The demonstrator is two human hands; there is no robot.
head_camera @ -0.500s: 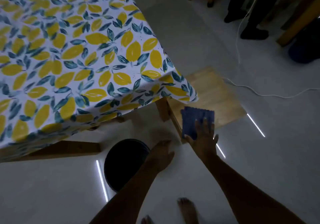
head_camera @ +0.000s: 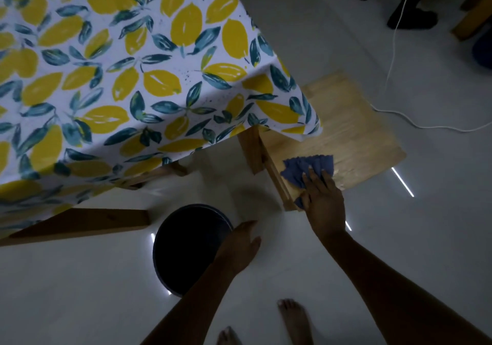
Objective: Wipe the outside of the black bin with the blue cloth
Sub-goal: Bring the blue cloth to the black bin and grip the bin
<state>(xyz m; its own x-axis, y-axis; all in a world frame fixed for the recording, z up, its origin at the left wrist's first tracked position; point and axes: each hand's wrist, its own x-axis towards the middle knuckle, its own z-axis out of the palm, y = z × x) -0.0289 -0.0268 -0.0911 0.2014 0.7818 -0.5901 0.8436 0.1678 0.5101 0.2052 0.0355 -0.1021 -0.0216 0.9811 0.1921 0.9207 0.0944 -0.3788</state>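
Since the earlier frame, the blue cloth [head_camera: 306, 170] is bunching up under the right hand [head_camera: 323, 203], whose fingers are pressing down and gripping it on the wooden stool [head_camera: 351, 134]. Left of the stool, a lemon-print tablecloth [head_camera: 119, 65] is draping over the table above the pale glossy floor [head_camera: 426, 224]. Near the table, the black bin [head_camera: 186, 246] is standing on the floor, its inside too dark to read. The left hand [head_camera: 239, 248] is hovering loosely open at the bin's right rim.
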